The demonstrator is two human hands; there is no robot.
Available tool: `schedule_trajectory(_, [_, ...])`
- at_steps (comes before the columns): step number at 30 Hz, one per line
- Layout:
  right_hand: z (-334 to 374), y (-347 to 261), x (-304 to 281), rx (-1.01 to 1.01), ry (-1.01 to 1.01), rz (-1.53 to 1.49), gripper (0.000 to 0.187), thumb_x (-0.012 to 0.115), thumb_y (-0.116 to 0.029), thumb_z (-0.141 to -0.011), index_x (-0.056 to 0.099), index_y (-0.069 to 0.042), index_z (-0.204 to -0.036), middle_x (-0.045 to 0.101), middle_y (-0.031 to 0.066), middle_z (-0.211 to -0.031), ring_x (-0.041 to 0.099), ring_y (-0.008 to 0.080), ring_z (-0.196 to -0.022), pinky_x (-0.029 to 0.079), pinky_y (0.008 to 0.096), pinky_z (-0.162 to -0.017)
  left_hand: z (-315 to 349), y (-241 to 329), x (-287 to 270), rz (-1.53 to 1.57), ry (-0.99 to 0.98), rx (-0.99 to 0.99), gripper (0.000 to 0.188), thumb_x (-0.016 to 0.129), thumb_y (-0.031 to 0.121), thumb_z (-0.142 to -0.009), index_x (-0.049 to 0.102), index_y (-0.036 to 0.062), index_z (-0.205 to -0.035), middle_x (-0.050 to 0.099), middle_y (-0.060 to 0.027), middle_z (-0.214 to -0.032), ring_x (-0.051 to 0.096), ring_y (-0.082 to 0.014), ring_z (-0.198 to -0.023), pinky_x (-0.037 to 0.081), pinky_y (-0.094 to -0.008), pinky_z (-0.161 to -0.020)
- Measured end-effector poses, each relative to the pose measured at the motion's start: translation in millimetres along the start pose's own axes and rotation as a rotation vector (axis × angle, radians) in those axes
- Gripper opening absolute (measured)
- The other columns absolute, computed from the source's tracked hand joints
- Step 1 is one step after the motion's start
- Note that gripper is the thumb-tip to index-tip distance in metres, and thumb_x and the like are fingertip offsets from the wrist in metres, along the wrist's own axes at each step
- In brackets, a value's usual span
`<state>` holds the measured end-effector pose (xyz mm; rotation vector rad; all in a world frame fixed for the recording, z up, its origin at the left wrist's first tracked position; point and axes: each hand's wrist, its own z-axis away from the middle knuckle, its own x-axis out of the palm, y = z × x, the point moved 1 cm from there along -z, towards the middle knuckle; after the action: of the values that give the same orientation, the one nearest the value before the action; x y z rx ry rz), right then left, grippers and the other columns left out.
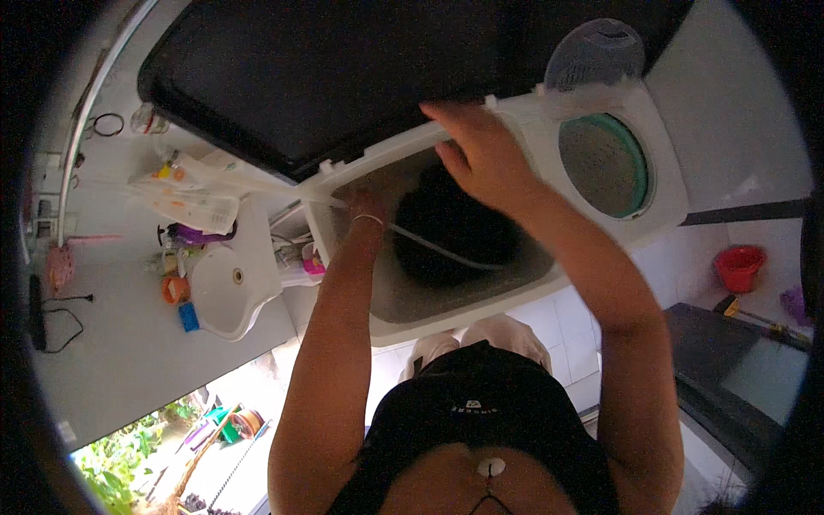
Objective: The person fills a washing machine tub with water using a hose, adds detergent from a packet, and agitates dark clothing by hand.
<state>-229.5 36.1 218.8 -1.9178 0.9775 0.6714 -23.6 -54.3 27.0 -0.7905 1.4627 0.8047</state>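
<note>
White rim (412, 326), open above likely cloth (453, 225)

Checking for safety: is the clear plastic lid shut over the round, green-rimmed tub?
No, the clear plastic lid stands raised beyond the round, green-rimmed tub, whose opening is uncovered.

Left fingers (364, 200) barely discernible, right fingers (448, 118) blurred, black mass (451, 236) indistinct

On my feed I have a white twin-tub washing machine (536, 133), its wide greyish tub (530, 257) holding a black mass (463, 215) crossed slantwise by a thin pale hose (438, 249).
</note>
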Motion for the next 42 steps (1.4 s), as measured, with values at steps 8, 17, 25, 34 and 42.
schedule_trajectory(8, [168.7, 103.1, 93.9, 0.888, -0.373, -0.322, 0.048, 0.066, -0.021, -0.081, 0.051, -0.003, -0.122, 0.063, 0.0148, -0.105, 0.061, 0.0256, -0.090, 0.048, 0.0390, -0.078, 86.1, -3.7, 101.7, -0.213, -1.081, -0.002, 0.033, 0.056, 0.034, -0.085, 0.067, 0.0057, -0.097, 0.062, -0.0174, -0.104, 0.057, -0.0343, -0.100, 0.045, -0.0457, -0.086])
schedule_trajectory(17, [209.5, 158.2, 176.0, 1.575, -0.042, -1.083, 0.025, 0.060, -0.024, -0.084, 0.062, -0.008, -0.102, 0.067, 0.0093, -0.088, 0.061, 0.0193, -0.080, 0.042, 0.0380, -0.063, 135.5, 62.0, 89.6, 0.070, -1.081, 0.266, 0.035, 0.052, 0.035, -0.087, 0.066, 0.0042, -0.098, 0.064, -0.0198, -0.098, 0.061, -0.0360, -0.090, 0.049, -0.0467, -0.078])
schedule_trajectory(25, [337.7, 337.1, 286.2, 1.736, 0.186, -1.026, 0.024, 0.056, -0.023, -0.087, 0.063, -0.004, -0.100, 0.066, 0.0096, -0.098, 0.061, 0.0243, -0.087, 0.043, 0.0442, -0.074, 117.6, 89.8, -120.4, 0.447, -0.379, 0.223, 0.032, 0.051, 0.030, -0.088, 0.062, 0.0018, -0.078, 0.061, -0.0208, -0.076, 0.059, -0.0392, -0.074, 0.047, -0.0472, -0.065])
schedule_trajectory(34, [250.1, 194.3, 256.4, 1.613, -0.288, -1.211, 0.029, 0.061, -0.027, -0.084, 0.064, -0.005, -0.103, 0.064, 0.0144, -0.106, 0.058, 0.0285, -0.100, 0.043, 0.0482, -0.084, 157.4, 80.0, -216.1, 0.676, -0.184, -0.028, 0.023, 0.060, 0.024, -0.084, 0.061, 0.0030, -0.074, 0.056, -0.0169, -0.062, 0.056, -0.0355, -0.057, 0.042, -0.0414, -0.052])
schedule_trajectory(42, [254.3, 200.1, 269.5, 1.797, -0.198, -1.178, 0.024, 0.062, -0.022, -0.086, 0.064, 0.001, -0.079, 0.064, 0.0171, -0.079, 0.060, 0.0305, -0.067, 0.049, 0.0443, -0.060, 163.4, 72.5, -238.1, 0.577, -0.097, -0.178, 0.019, 0.065, 0.018, -0.081, 0.066, 0.0003, -0.086, 0.064, -0.0159, -0.068, 0.063, -0.0259, -0.057, 0.046, -0.0335, -0.052])
